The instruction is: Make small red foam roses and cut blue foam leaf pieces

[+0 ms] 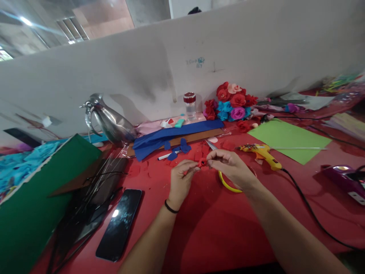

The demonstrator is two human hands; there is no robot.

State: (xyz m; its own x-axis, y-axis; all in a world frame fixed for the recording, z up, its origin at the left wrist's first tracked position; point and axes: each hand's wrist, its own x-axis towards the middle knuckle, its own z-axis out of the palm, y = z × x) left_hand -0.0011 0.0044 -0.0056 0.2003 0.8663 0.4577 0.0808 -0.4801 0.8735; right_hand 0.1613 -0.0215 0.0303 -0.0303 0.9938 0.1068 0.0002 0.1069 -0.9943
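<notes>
A small red paper flower with a dark centre is held above the red table, between my two hands. My left hand pinches its left side, and a black band circles that wrist. On the other side, the thumb and fingertips of my right hand close on the flower's edge. Under my right hand lie scissors with yellow handles, partly covered by the hand. Just beyond the hands are blue paper petals and a white marker.
A yellow glue gun lies at right by a green sheet. A phone and a green box are at left. Behind stand a steel jug, a red-lidded jar and paper roses.
</notes>
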